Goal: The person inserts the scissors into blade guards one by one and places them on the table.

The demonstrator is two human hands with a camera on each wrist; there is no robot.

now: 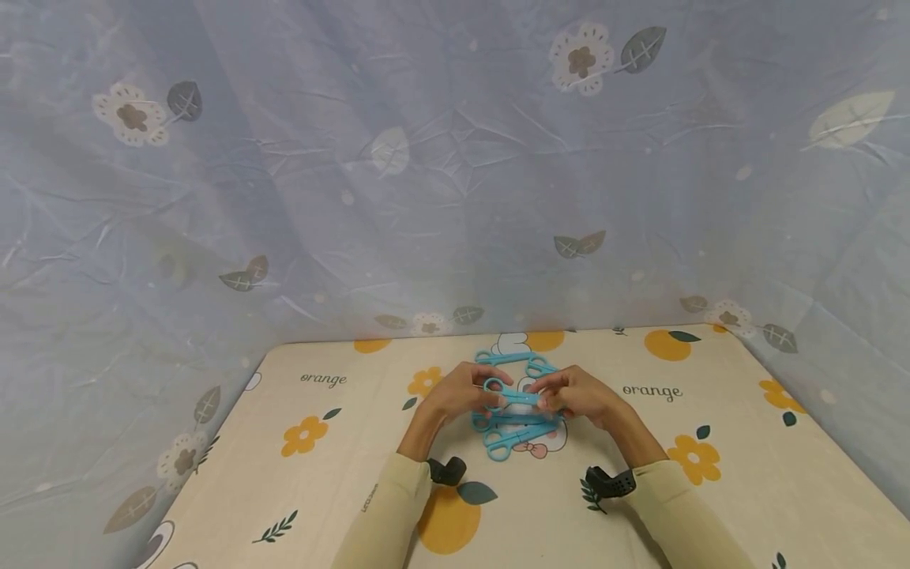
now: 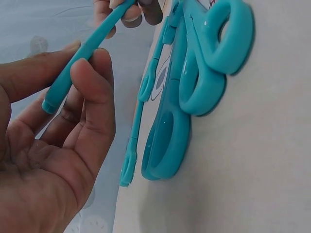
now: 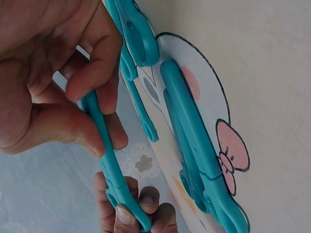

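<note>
A pair of light-blue scissors (image 1: 519, 397) is held up level above the table, its blades together. My left hand (image 1: 458, 391) pinches the handle end between thumb and fingers. On the right, my right hand (image 1: 579, 393) pinches the blade end, as the right wrist view also shows with the scissors (image 3: 112, 167) stretched between both hands. Below the hands lie several more blue scissors: one near pair (image 1: 522, 435) slants with its loops to the left, and another (image 1: 505, 358) lies farther back. The left wrist view shows their handle loops (image 2: 167, 145) overlapping; my fingers partly cover the pile.
A cream tablecloth (image 1: 341, 427) printed with oranges, flowers and a white cartoon figure covers the table. Pale floral sheeting (image 1: 455, 197) hangs behind it and at both sides. Dark bands (image 1: 448, 472) circle both wrists.
</note>
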